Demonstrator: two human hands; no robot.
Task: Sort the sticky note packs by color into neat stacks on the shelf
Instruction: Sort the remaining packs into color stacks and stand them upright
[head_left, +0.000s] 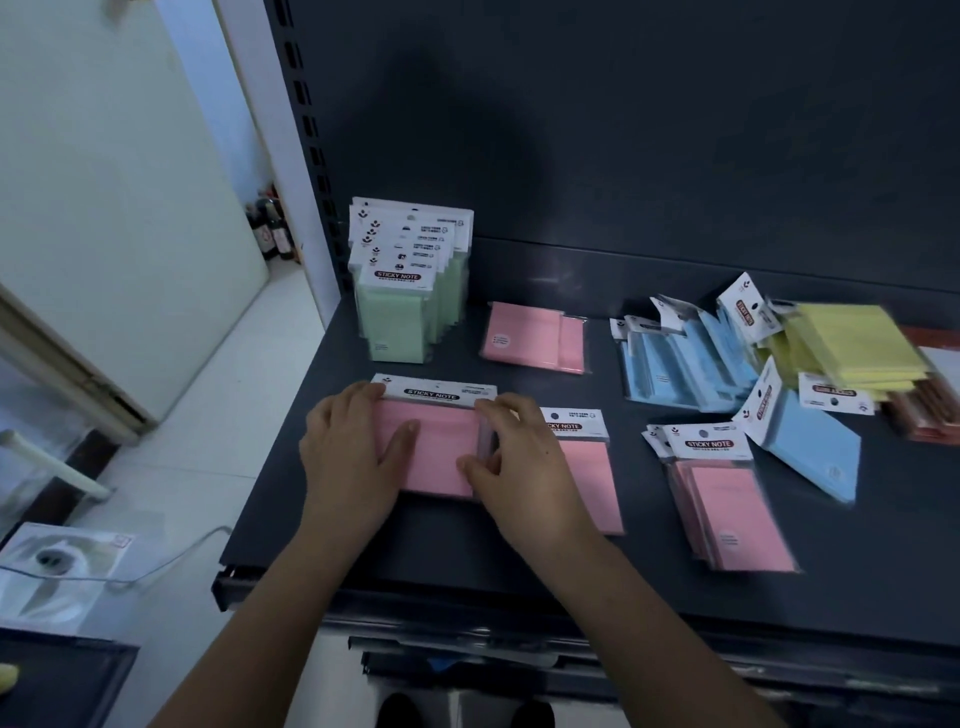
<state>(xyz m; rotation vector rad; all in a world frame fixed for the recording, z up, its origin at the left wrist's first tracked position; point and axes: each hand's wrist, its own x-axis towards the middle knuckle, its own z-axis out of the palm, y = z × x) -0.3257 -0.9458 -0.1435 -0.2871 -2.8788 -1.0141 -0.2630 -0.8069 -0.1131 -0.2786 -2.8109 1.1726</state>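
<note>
Pink pack (439, 452), header reads "STICKY NOTE"

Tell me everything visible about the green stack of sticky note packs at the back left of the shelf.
The green stack holds several pale green packs in clear wrappers, each with a white header card; the front one reads STICKY NOTE. They seem to stand upright, one behind another, fairly even. It sits on the dark shelf at its back left corner. No hand touches it; the left hand and right hand hold a pink pack nearer the front.
</note>
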